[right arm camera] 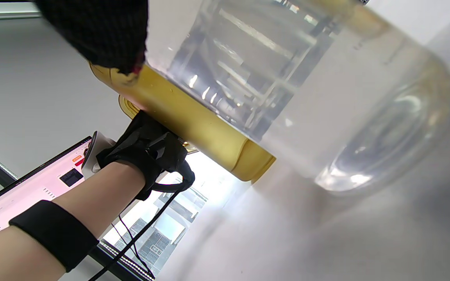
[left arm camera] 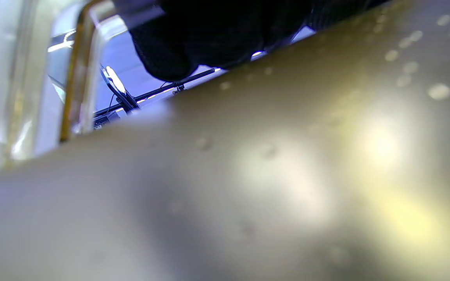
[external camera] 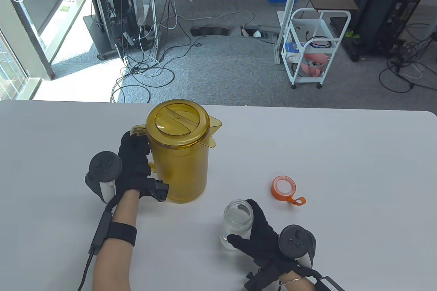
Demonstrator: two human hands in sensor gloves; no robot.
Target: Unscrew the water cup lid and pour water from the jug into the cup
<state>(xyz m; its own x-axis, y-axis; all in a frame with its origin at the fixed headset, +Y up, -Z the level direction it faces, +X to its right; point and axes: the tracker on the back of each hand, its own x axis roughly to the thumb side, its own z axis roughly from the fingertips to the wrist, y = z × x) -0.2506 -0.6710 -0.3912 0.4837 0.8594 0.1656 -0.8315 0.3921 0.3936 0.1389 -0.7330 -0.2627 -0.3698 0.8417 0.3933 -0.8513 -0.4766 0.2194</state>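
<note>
Table view: your left hand [external camera: 134, 164] is wrapped round the handle of the amber jug [external camera: 179, 154], which stands upright on the white table [external camera: 341, 154] with its lid on and its spout pointing to 3 o'clock. At 5 o'clock from the jug stands the clear cup [external camera: 237, 222], mouth uncovered; your right hand [external camera: 261, 236] grasps it, thumb and fingers round its wall. The orange cup lid [external camera: 284, 187] lies flat on the table at 1 o'clock from the cup, apart from it.

Left wrist view: the jug's wall [left arm camera: 287, 175] fills the frame, blurred, with gloved fingers [left arm camera: 193, 39] at 12 o'clock.

Right wrist view: the cup [right arm camera: 326, 97] sits close, a gloved fingertip [right arm camera: 104, 35] against it, the jug [right arm camera: 193, 125] and left hand [right arm camera: 147, 150] behind.
</note>
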